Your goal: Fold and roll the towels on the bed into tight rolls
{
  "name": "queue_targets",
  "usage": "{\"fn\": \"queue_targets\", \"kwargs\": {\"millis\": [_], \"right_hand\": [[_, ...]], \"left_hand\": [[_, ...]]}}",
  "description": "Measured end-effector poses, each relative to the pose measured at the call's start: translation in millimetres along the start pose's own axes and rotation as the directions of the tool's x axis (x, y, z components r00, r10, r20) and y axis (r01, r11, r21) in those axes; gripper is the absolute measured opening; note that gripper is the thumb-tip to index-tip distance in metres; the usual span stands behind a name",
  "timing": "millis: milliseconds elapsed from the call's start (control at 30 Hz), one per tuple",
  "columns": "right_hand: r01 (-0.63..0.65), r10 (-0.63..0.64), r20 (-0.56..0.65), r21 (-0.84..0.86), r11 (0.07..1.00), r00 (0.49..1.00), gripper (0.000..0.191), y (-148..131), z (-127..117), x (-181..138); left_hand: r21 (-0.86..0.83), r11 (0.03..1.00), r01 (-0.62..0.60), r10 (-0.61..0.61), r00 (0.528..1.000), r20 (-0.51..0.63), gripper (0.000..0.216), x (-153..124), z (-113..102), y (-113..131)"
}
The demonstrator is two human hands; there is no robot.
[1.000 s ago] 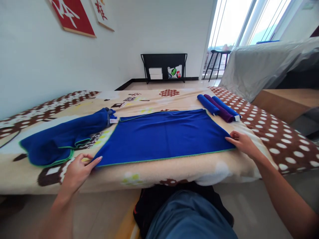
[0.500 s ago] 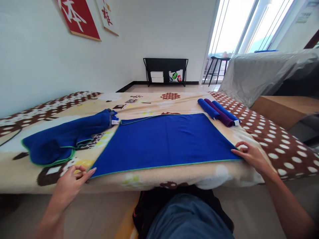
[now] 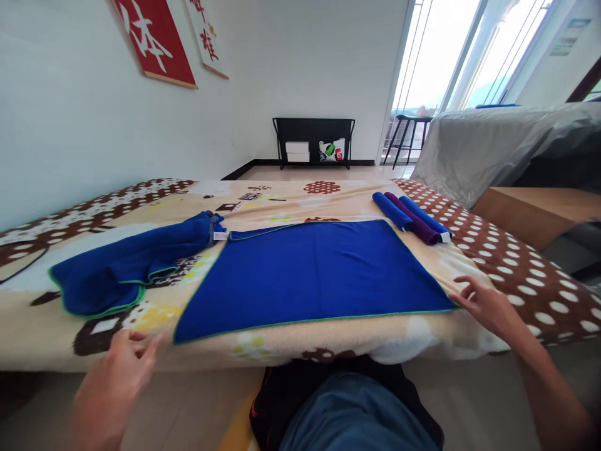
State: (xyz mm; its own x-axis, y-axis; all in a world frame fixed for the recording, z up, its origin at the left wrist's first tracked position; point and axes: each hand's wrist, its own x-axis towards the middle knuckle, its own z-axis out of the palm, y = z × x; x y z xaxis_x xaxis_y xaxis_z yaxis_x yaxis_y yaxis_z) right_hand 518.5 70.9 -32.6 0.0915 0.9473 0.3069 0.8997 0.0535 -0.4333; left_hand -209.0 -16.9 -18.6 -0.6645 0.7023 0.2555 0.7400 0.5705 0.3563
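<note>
A blue towel (image 3: 300,272) with green edging is spread flat on the bed in front of me, a narrow strip along its far left edge turned over. My left hand (image 3: 123,373), blurred by motion, is just off its near left corner, holding nothing, with thumb and forefinger a little apart. My right hand (image 3: 483,307) is at the near right corner; its thumb tip touches or nearly touches the edging while the forefinger is raised clear. Left of the spread towel lies a loosely bunched blue towel (image 3: 126,263) with green edging and a white tag.
Three rolled towels, a blue roll (image 3: 392,211), a purple roll (image 3: 412,218) and another blue roll (image 3: 426,219), lie side by side at right. A patterned blanket (image 3: 263,207) covers the bed. Beyond stand a black rack (image 3: 313,128), a stool (image 3: 407,134) and plastic-covered furniture (image 3: 498,141).
My left hand has let go of the near left corner and drawn back toward me. My right hand has slid slightly right to the corner's edge. The towel lies as before.
</note>
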Motion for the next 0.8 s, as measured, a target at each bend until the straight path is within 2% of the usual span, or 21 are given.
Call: {"fn": "queue_targets", "kwargs": {"millis": [33, 100, 133, 167, 200, 233, 267, 300, 367, 433, 500, 567, 633, 733, 800], "right_hand": [[0.012, -0.012, -0.065, -0.008, 1.000, 0.998, 0.044, -12, 1, 2], [0.102, -0.100, -0.123, 0.010, 0.995, 0.987, 0.041, -53, 12, 15], [0.208, -0.205, -0.076, 0.033, 0.978, 0.976, 0.040, -79, 22, 26], [0.335, -0.336, 0.017, 0.059, 0.940, 0.942, 0.042, -108, 34, 39], [0.440, -0.447, 0.106, 0.085, 0.894, 0.888, 0.047, -138, 49, 55], [0.511, -0.522, 0.205, 0.108, 0.853, 0.828, 0.052, -167, 66, 73], [0.542, -0.558, 0.249, 0.135, 0.829, 0.792, 0.054, -195, 84, 92], [0.554, -0.574, 0.270, 0.152, 0.818, 0.773, 0.054, -219, 103, 111], [0.552, -0.573, 0.285, 0.158, 0.819, 0.769, 0.053, -256, 139, 146], [0.540, -0.555, 0.286, 0.136, 0.831, 0.782, 0.053, -274, 167, 176], [0.533, -0.546, 0.292, 0.129, 0.836, 0.786, 0.053, -271, 185, 200], [0.522, -0.534, 0.304, 0.129, 0.843, 0.789, 0.055, -249, 191, 220], [0.487, -0.494, 0.311, 0.103, 0.867, 0.812, 0.057, -212, 187, 238], [0.394, -0.386, 0.296, 0.034, 0.919, 0.874, 0.060, -147, 171, 260], [0.333, -0.317, 0.285, -0.009, 0.943, 0.905, 0.059, -111, 160, 270]], "left_hand": [[0.080, 0.996, -0.030, 0.035, 0.997, -0.067, 0.043, -5, -3, 10], [0.111, 0.967, -0.231, 0.243, 0.964, -0.108, 0.046, -13, -4, 48], [0.068, 0.918, -0.390, 0.395, 0.916, -0.076, 0.050, -16, -2, 76], [0.009, 0.852, -0.523, 0.523, 0.852, -0.008, 0.054, -17, 3, 110], [-0.041, 0.775, -0.631, 0.632, 0.771, 0.085, 0.058, -18, 11, 147], [-0.081, 0.690, -0.719, 0.718, 0.666, 0.203, 0.061, -16, 22, 186], [-0.112, 0.632, -0.767, 0.754, 0.575, 0.317, 0.062, -13, 35, 226], [-0.129, 0.605, -0.786, 0.768, 0.532, 0.358, 0.062, -9, 50, 263], [-0.136, 0.589, -0.797, 0.767, 0.498, 0.404, 0.064, 2, 83, 325], [-0.149, 0.574, -0.805, 0.768, 0.465, 0.441, 0.065, 16, 115, 363], [-0.165, 0.558, -0.813, 0.771, 0.435, 0.464, 0.065, 34, 138, 377], [-0.167, 0.564, -0.809, 0.766, 0.437, 0.471, 0.065, 60, 150, 369], [-0.139, 0.607, -0.782, 0.737, 0.489, 0.466, 0.064, 95, 153, 344], [-0.063, 0.703, -0.708, 0.651, 0.605, 0.459, 0.064, 157, 150, 294], [-0.013, 0.752, -0.659, 0.590, 0.664, 0.460, 0.065, 193, 147, 263]]}}
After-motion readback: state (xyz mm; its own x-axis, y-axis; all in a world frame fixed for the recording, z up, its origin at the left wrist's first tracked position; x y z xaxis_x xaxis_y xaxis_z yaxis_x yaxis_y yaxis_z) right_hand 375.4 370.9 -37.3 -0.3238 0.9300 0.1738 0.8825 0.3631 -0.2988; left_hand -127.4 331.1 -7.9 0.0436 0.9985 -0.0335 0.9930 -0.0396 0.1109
